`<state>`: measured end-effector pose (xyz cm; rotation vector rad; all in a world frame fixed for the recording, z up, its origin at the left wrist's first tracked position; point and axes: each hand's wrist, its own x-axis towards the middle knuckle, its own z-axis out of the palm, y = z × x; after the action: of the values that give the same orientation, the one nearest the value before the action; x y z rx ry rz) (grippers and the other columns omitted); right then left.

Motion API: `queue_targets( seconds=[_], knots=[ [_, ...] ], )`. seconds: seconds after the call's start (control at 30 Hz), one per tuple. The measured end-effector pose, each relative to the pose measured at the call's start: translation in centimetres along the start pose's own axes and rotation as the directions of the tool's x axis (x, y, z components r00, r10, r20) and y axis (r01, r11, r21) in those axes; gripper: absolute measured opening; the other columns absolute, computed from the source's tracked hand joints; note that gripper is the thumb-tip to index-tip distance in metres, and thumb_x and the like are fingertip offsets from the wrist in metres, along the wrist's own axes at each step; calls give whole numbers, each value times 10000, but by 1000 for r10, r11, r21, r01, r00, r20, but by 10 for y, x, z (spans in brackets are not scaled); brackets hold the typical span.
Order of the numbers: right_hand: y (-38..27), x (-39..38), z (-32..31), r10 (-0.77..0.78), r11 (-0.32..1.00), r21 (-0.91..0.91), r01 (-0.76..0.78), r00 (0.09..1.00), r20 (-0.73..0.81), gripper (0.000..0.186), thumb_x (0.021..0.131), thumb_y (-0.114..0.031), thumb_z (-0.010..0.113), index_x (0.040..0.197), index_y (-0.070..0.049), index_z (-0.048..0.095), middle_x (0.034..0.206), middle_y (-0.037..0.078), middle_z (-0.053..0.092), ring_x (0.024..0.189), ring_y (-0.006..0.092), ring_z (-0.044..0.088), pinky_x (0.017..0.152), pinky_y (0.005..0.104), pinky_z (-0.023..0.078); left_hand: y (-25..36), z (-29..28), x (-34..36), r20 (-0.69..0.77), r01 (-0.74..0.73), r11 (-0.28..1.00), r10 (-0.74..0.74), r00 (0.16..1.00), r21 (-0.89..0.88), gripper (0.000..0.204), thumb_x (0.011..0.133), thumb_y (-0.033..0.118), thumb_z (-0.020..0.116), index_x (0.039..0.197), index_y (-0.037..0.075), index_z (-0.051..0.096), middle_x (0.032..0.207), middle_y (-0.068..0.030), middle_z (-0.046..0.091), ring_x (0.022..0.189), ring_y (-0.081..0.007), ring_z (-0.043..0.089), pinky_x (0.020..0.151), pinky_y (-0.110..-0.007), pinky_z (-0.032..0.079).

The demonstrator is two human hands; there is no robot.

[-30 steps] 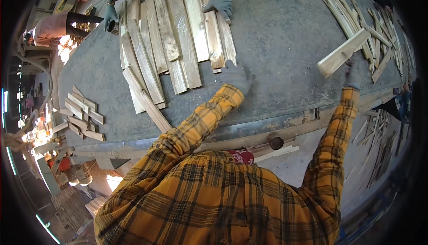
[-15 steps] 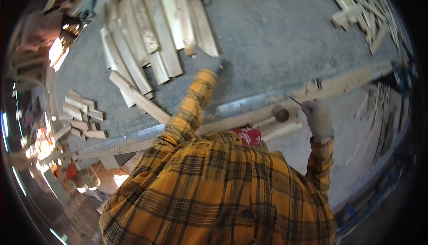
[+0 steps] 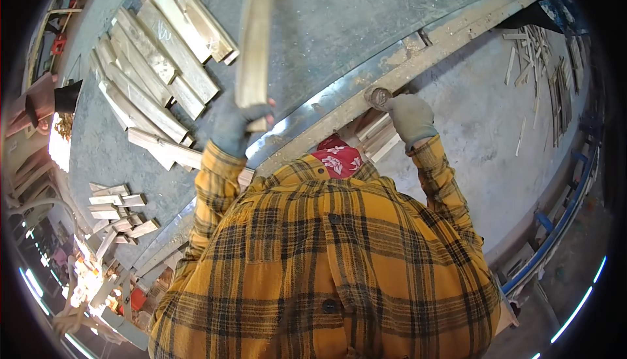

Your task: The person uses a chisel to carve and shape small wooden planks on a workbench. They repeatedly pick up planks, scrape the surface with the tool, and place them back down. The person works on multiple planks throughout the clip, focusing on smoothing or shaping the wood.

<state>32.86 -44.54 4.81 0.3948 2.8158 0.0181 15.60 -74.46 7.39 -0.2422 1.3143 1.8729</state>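
Observation:
In my gloved left hand (image 3: 228, 124), closed round its near end, is a long pale wooden board (image 3: 255, 45), blurred and raised over the grey tabletop. Bare fingertips show at the board's right edge. My right hand (image 3: 411, 118), in a grey glove, is closed at the table's front edge. Its fingers meet a small round brown container (image 3: 378, 97); whatever they pinch is hidden there. Several boards (image 3: 157, 52) lie side by side on the table, left of the raised one. Another board (image 3: 163, 146) lies across their near ends.
Short wooden blocks (image 3: 117, 209) are heaped at the table's left. A wooden strip (image 3: 457, 29) runs along its front edge. Pale pieces (image 3: 377, 133) lie below that edge, near my body. Thin offcuts (image 3: 532, 58) litter the floor at right, near a blue rail (image 3: 555, 235).
My left hand has drawn back from the far boards and now holds one up. My right hand, which held a thin dark stick, has moved to the round container. The view has turned.

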Motion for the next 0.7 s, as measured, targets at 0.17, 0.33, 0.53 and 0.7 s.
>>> queue_targets(
  seconds=[0.17,0.33,0.53,0.7],
  knots=[
    [7,-14,-37,24,950,311,-12,999,-35,110,788,-145,637,847,-74,696,768,142,650,758,345,630,663,440,490,-26,-7,-14,187,50,979,-88,978,200,598,703,-93,666,1245,-51,416,834,-125,611,589,-178,614,483,-281,517],
    [-45,1,-80,73,519,848,109,982,-172,107,820,-123,655,902,-78,706,761,107,645,696,282,623,626,363,482,-24,-6,-17,240,85,974,-136,961,210,580,725,-66,662,1252,-56,420,836,-119,613,588,-173,610,518,-272,510],
    [-106,40,-45,-40,685,589,430,829,-558,195,830,-116,641,1021,-127,679,810,79,613,699,269,610,583,370,469,-16,-5,-19,274,97,972,-155,949,212,551,738,-52,656,1236,-62,423,836,-120,610,586,-174,612,519,-277,505],
    [-120,42,-38,-108,826,407,389,819,-564,281,818,-107,611,1089,-176,633,857,58,579,723,275,615,583,392,485,-16,-7,-22,265,104,975,-154,952,194,535,739,-55,660,1218,-66,423,839,-120,610,580,-173,615,511,-281,512]
  ],
)
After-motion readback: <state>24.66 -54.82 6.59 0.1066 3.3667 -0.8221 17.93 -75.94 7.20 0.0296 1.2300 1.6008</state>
